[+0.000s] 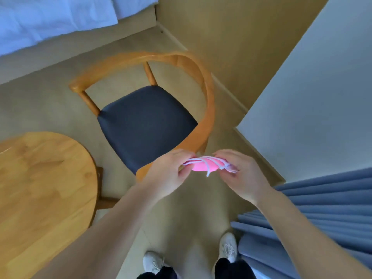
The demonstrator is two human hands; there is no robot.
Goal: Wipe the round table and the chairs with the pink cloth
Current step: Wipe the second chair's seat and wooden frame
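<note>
I hold pink cloth [203,165] bunched between both hands, above chair [147,125] front edge. Left hand [167,174] fingers pinch one end, right hand [239,174] fingers pinch other. Looks soft, light, floppy. Best grab by folded middle. Desk [40,178] at left.

Pink cloth [203,165], bunched up with white-edged folds, hangs in the air just past the near edge of the chair [147,121]: orange curved wooden frame, dark seat pad. Round wooden surface [40,178] sits left, just beside it.
</note>
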